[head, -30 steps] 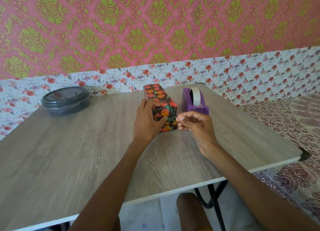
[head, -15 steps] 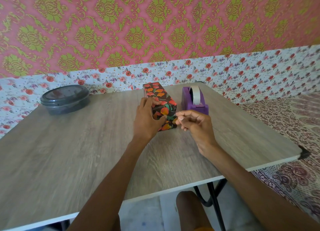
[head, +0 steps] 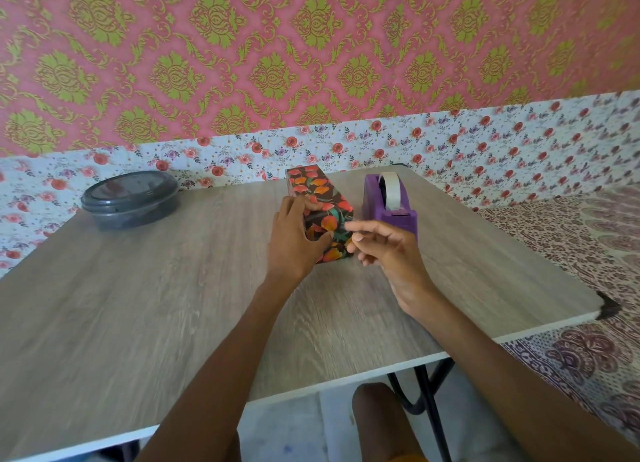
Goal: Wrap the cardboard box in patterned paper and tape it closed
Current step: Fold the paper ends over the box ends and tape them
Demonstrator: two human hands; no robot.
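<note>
The box (head: 320, 193), wrapped in dark paper with orange and red leaves, lies lengthwise on the wooden table (head: 173, 305), pointing away from me. My left hand (head: 294, 240) grips its near end, thumb pressed on the end face and fingers over the top left edge. My right hand (head: 388, 253) hovers at the box's near right corner. Its thumb and forefinger pinch what looks like a short clear tape strip, whose faint free end touches the end face. The hand is blurred. A purple tape dispenser (head: 389, 205) stands just right of the box.
A dark round lidded container (head: 131, 198) sits at the table's far left. Patterned wallpaper rises behind the far edge. A patterned cloth (head: 588, 253) covers the surface to the right. My knee (head: 377, 420) and black table legs show under the front edge.
My right hand has moved left from beside the dispenser to the box's near right corner, and its fingers have spread a little. The left hand stays on the box.
</note>
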